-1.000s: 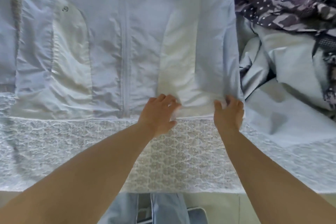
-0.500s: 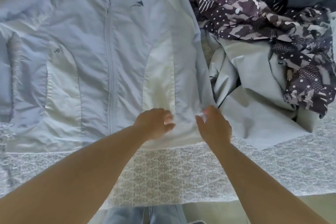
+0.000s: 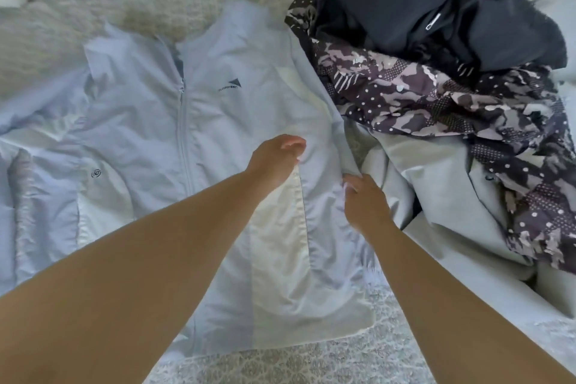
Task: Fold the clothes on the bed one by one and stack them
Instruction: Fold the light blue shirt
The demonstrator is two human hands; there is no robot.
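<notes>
While the light blue jacket (image 3: 149, 121) lies flat and unfolded on the bed (image 3: 280, 365) | left hand (image 3: 274, 159) fingers curled on its front, right hand (image 3: 364, 199) pinching its side edge | unfolded pile (image 3: 436, 97) beside it, no stack visible: task seems just beginning

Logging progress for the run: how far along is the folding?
Done: no folded stack is in view. In hand: the light blue jacket lies spread flat, zipped, front up; the left hand rests on its right front panel and the right hand is at its side edge. Left: that fold, plus the heaped grey garment, patterned garment and black jacket.
</notes>
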